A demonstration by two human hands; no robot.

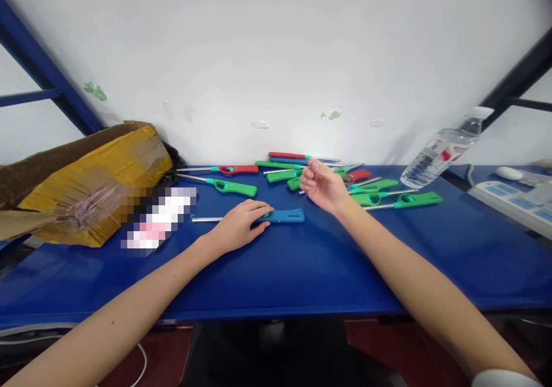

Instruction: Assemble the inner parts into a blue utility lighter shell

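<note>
On the blue table lies a blue stick lighter, its metal tube pointing left. My left hand rests over the lighter's middle, fingers and thumb on either side of its handle. Just right of and above the handle's end is my right hand, raised with curled fingers pinched together. A thin line runs down from it towards the lighter's end; what it is cannot be made out. Behind the right hand lie several green, red and blue lighters, among them a green one.
A taped yellow-brown package is at the left, beside a blurred-out item. Left of centre lie a red lighter and a green lighter. A tilted water bottle and white device are at the right.
</note>
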